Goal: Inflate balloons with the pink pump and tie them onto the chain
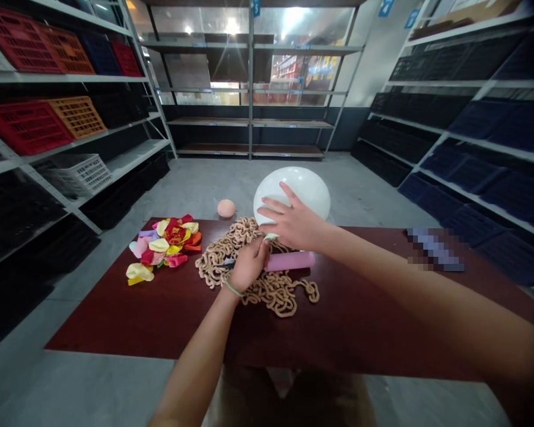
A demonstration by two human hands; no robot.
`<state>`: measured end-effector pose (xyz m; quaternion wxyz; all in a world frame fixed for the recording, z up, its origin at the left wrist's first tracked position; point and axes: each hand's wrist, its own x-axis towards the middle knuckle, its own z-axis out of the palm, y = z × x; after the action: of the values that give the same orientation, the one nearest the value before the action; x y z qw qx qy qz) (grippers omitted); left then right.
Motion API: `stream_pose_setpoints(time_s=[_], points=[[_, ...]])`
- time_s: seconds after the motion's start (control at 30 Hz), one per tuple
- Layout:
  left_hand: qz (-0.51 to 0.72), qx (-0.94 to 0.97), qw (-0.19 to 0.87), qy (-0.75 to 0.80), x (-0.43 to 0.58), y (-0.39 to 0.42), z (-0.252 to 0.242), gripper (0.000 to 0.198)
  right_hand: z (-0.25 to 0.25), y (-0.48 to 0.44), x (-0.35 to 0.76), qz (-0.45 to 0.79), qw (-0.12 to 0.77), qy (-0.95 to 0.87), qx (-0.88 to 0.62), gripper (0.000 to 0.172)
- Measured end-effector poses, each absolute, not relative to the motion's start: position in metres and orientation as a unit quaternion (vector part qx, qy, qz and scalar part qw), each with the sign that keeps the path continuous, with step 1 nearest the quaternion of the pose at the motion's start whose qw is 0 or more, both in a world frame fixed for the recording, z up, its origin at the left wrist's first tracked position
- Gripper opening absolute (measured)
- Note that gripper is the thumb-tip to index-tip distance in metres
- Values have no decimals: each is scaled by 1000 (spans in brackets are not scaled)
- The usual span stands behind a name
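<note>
— Though laid flat on the near side of the white balloon (300,184), clamped on nothing: right hand (293,224), palm down, fingers spread apart.

— And the left hand (248,265)?

— Curled shut round a pink pump (293,261), just below the right hand and nearer. Hard to tell how firmly.

— Balloon's neck?

— Seen as a pale stub between the two hands, just above the left thumb. Cannot tell whether fitted on the pump.

— Under the hands?

— A heap of tan cord (276,296), looped and tangled, touching the pump and spreading nearer than the left hand. All on a dark red table (160,320).

— Off to the left of the left hand?

— A pile of limp balloons (164,246) in yellow, red, pink and orange, near the cord but apart from it. Farther off, a small peach balloon (226,208), blown up, left of the right hand's fingertips, by the table's far edge.

— To the right?

— A blurred patch (434,249) on the table, well apart from the right forearm. Around it all, shelves (136,155), with red, orange and white crates (26,124) far left of both hands.
</note>
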<state>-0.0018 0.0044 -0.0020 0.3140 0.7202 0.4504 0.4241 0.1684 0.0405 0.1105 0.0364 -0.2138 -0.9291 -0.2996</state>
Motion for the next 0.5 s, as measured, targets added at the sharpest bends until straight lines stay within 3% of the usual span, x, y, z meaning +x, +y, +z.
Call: stream_pose_setpoints(time_s=[0.3, 0.5], points=[[437, 703, 344, 443, -5, 5, 2, 45, 110, 36, 176, -325, 19, -930, -171, 26], [515, 554, 551, 354, 4, 6, 3, 45, 115, 35, 189, -355, 11, -922, -156, 28]])
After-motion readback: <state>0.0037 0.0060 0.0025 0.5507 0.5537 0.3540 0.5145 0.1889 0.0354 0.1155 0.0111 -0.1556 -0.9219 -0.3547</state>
